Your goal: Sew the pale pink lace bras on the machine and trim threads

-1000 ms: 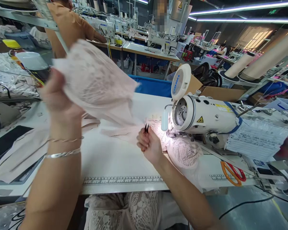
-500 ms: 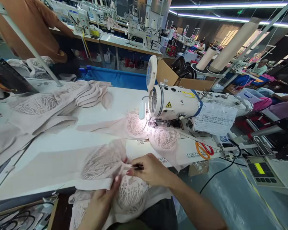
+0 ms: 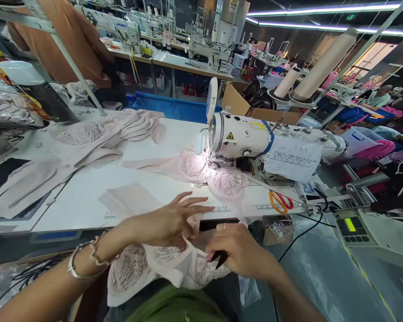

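My left hand (image 3: pixel 169 221) lies on pale pink lace bra pieces (image 3: pixel 154 264) at the table's near edge, thumb and forefinger pinching the fabric while the other fingers spread out. My right hand (image 3: pixel 238 250) is closed around small black thread snips (image 3: pixel 219 258), whose tips point down into the lace. Further back, another lace bra (image 3: pixel 208 172) lies under the needle of the white sewing machine (image 3: pixel 245 138), lit by its lamp.
A pile of pink finished pieces (image 3: pixel 87 138) sits at the table's back left. Orange and red scissors (image 3: pixel 279 200) lie right of the machine. A control panel (image 3: pixel 351 223) stands at the right. A person in brown (image 3: pixel 70 36) works behind.
My left hand threw a raised lace piece onto the back-left pile, then came down to my lap. My right hand with the snips dropped from the tabletop to the lace below the edge.
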